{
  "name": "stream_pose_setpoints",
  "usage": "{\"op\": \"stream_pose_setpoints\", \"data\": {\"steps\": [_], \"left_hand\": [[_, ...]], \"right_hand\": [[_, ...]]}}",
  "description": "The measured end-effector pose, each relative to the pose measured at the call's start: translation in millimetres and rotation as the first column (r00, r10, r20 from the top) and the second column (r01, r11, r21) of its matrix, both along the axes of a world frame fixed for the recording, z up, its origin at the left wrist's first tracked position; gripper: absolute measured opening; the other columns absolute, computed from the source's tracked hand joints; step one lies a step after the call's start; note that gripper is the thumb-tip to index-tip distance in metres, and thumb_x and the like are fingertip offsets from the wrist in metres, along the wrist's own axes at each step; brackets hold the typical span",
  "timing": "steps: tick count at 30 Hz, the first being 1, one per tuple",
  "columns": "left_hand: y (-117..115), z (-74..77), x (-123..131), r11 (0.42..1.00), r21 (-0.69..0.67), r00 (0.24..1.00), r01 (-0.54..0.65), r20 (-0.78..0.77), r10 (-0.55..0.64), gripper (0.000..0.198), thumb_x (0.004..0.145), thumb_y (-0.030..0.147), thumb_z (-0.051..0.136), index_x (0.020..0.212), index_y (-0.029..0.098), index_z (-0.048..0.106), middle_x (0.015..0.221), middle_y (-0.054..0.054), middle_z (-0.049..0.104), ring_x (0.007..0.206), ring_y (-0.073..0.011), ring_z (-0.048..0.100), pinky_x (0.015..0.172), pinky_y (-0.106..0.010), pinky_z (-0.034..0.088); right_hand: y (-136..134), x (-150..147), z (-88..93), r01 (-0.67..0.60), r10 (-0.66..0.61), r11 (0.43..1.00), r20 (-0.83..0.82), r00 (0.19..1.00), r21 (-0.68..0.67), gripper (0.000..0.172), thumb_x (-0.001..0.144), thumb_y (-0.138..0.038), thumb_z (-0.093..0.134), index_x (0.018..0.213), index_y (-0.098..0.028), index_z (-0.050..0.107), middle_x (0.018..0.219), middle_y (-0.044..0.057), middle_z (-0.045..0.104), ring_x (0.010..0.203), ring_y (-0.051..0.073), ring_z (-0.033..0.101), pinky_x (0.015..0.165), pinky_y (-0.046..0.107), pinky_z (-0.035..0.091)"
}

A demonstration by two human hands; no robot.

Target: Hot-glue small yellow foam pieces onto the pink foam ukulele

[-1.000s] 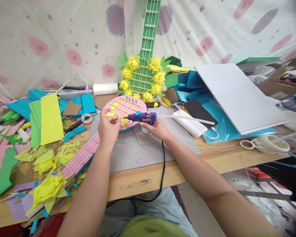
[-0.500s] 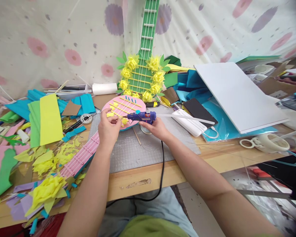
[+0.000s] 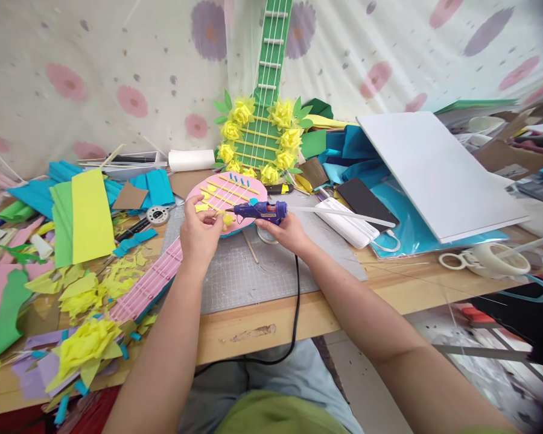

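Note:
My right hand (image 3: 286, 229) is closed round a blue hot glue gun (image 3: 263, 211), with a long white glue stick (image 3: 344, 216) standing out of its back end. The gun's nozzle points left, right at the fingertips of my left hand (image 3: 201, 229). Those fingers pinch a small yellow paper piece (image 3: 227, 220). Below both hands lies a pink paper guitar (image 3: 199, 188) with yellow and blue strips on its body; its pink neck (image 3: 150, 282) runs toward the lower left. Whether the nozzle touches the yellow piece I cannot tell.
Behind stands a green paper guitar (image 3: 261, 134) ringed with yellow flowers. A grey cutting mat (image 3: 271, 277) lies beneath the work. Yellow scraps and a yellow paper flower (image 3: 88, 349) cover the left; a phone (image 3: 366, 202), white power bank (image 3: 346, 223) and white board (image 3: 434, 175) are right. The black cord (image 3: 297, 313) hangs over the edge.
Very little differs. Both hands keep the glue gun and the yellow paper piece in nearly the same place, and the view has shifted slightly.

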State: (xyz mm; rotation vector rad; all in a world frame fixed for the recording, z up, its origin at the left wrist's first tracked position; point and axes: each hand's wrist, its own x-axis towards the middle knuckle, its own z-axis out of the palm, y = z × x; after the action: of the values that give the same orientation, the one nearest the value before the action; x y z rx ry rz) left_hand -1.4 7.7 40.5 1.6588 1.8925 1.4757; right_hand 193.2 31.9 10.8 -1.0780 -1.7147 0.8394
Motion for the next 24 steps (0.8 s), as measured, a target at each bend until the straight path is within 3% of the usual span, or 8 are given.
{"op": "stream_pose_setpoints", "data": {"steps": [24], "left_hand": [[0.2, 0.6, -0.6, 0.999, 0.033, 1.0, -0.021, -0.008, 0.021, 0.047, 0.068, 0.017, 0.066, 0.111, 0.023, 0.046, 0.076, 0.003, 0.066, 0.065, -0.0138, 0.066, 0.066, -0.027, 0.05]], "right_hand": [[0.0, 1.3, -0.2, -0.046, 0.047, 0.999, 0.017, 0.999, -0.008, 0.039, 0.074, -0.052, 0.064, 0.096, -0.02, 0.07, 0.094, 0.005, 0.072, 0.086, 0.022, 0.066, 0.081, 0.037, 0.052]]}}
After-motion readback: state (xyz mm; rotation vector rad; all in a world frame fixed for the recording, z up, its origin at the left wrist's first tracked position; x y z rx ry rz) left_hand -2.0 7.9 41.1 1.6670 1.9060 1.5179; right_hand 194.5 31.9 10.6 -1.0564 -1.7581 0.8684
